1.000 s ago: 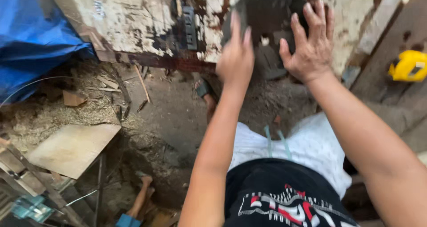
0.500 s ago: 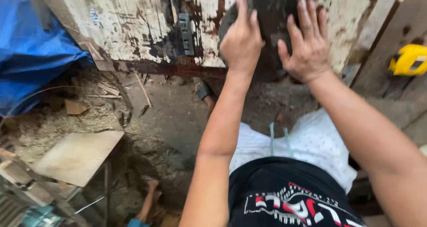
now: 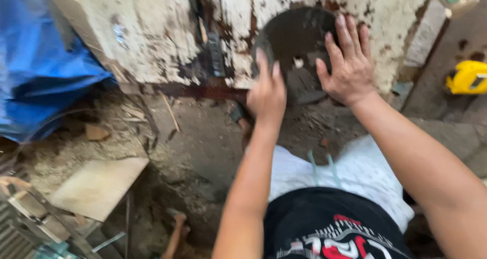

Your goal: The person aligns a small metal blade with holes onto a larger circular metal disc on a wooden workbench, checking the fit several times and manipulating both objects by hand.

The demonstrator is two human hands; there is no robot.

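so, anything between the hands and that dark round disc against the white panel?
Nothing visible. The left hand lies on the dark round disc's left edge, the right hand spread flat over its right side. Both sit directly on it; the disc itself leans against the peeling white panel.

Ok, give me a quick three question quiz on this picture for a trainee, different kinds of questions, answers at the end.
1. True or false: both hands rest on the dark round disc against the peeling white wall.
2. Which hand lies flat with its fingers spread? A) left hand B) right hand C) neither
3. Fill in: the yellow tool lies at the far ____ of the view, and the blue tarp at the opposite side.

Key: 1 true; 2 B; 3 right.
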